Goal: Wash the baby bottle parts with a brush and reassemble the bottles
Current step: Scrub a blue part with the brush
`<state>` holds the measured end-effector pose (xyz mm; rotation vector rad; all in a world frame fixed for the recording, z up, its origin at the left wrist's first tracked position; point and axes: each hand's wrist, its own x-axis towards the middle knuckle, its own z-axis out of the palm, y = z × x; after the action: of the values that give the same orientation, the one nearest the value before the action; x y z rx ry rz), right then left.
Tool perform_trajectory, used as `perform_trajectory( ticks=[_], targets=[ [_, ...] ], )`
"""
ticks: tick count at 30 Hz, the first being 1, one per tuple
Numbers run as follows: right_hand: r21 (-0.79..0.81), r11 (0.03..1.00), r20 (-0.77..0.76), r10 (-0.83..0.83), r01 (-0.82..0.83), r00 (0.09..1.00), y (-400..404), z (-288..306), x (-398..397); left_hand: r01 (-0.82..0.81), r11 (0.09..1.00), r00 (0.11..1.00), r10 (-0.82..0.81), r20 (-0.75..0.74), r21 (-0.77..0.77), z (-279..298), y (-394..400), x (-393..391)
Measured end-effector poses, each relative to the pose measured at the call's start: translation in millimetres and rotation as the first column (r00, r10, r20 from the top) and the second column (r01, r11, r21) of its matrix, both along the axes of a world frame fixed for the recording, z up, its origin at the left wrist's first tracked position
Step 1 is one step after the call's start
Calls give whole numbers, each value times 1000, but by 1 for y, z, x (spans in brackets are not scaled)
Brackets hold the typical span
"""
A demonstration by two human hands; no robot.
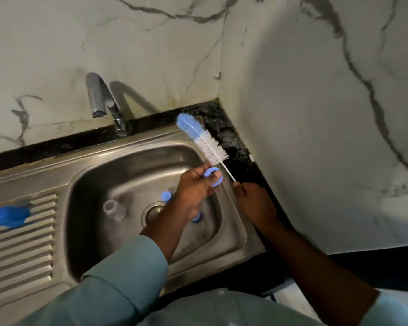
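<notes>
My left hand holds a light blue bottle ring over the steel sink, thumb across its rim. My right hand grips the thin white handle of a bottle brush, whose blue and white bristles point up and left above the ring, near the sink's back right corner. In the basin lie a clear bottle, a blue part and another blue part, both partly hidden by my left arm.
A chrome tap stands behind the basin, with no water visible. A blue object lies on the ribbed drainboard at left. Dark stone counter borders the sink at right, with marble walls behind and to the right.
</notes>
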<state>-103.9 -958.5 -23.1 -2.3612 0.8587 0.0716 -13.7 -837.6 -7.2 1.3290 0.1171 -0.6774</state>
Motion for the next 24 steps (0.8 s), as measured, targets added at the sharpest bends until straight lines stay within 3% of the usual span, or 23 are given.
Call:
perform_trajectory(
  ticks=[4,10,15,19,21,24],
  targets=[
    [64,991,15,-120,119,993,-21,-10,15,-99,995,994,99,-41,3,-7,-18,12],
    [-171,984,75,-40,52,996,-31,-29,21,-14,999,998,16,-60,34,-6,-29,20],
    [-330,944,40,-11,24,999,-33,-38,21,-131,985,970,151,-193,114,-13,-14,27],
    [-494,869,149,125,-36,981,-17,-34,29,-201,970,941,230,-247,136,-14,17,42],
    [-459,874,214,285,-161,934,1,-26,49,-262,959,914,282,-292,104,-15,37,51],
    [-243,903,266,412,-353,871,42,-11,95,-347,936,877,347,-332,64,-15,70,67]
  ],
)
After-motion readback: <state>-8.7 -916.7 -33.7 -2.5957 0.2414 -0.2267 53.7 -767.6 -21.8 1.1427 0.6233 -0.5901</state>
